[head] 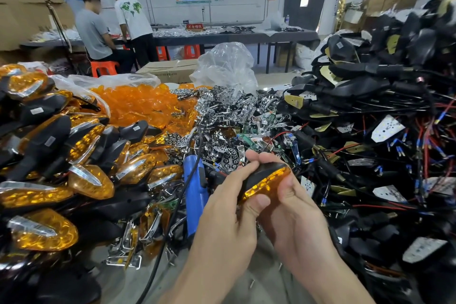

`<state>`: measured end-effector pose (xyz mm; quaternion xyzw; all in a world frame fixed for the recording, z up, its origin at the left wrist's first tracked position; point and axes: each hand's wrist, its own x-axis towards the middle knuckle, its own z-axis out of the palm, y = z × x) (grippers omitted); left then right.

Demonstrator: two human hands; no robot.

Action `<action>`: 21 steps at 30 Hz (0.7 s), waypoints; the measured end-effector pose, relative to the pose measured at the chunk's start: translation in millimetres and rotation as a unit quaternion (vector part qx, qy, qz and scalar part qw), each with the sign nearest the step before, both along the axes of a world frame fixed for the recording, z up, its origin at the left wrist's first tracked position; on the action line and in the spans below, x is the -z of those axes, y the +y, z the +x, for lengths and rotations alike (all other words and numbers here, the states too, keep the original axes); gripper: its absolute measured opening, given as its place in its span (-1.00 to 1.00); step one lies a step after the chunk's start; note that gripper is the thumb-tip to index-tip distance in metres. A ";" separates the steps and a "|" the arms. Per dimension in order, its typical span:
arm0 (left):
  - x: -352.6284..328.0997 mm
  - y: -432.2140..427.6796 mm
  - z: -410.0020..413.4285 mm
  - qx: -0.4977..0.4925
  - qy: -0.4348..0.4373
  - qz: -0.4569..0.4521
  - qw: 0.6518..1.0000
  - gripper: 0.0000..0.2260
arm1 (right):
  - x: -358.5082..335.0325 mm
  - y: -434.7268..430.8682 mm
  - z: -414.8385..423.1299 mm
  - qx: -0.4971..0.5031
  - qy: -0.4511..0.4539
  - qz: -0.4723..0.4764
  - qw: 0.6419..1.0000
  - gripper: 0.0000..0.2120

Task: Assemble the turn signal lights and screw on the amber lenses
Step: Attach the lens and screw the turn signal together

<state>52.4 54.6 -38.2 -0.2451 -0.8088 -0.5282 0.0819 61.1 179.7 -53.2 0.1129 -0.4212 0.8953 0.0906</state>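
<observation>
A single turn signal light (265, 180), a black plastic housing with a honeycomb-patterned amber lens pressed onto it, was held at centre frame between 2 hands. The left hand (229, 207) was closed on its lower left end, thumb laid along the lens edge and fingers curled behind the housing; the right hand (293, 207) was closed on the upper right part, thumb pressed on the lens face. The unit's long axis was seen to run from lower left up to upper right, lens edge turned toward the camera. The blue-handled electric screwdriver (195, 195), needed for the screw, was left lying just beside the left hand, its black cord trailing down, so that hand was judged the nearer one for the reach. Finished amber-and-black lights (81, 155) were heaped at the left, loose amber lenses (138, 103) behind them, and wired black housings (370, 96) at the right.
</observation>
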 end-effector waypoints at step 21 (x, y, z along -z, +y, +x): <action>-2.2 -7.6 0.3 -0.045 0.115 -0.061 0.990 -0.61 | -7.9 -0.9 4.3 0.077 -0.025 0.125 0.989 -0.45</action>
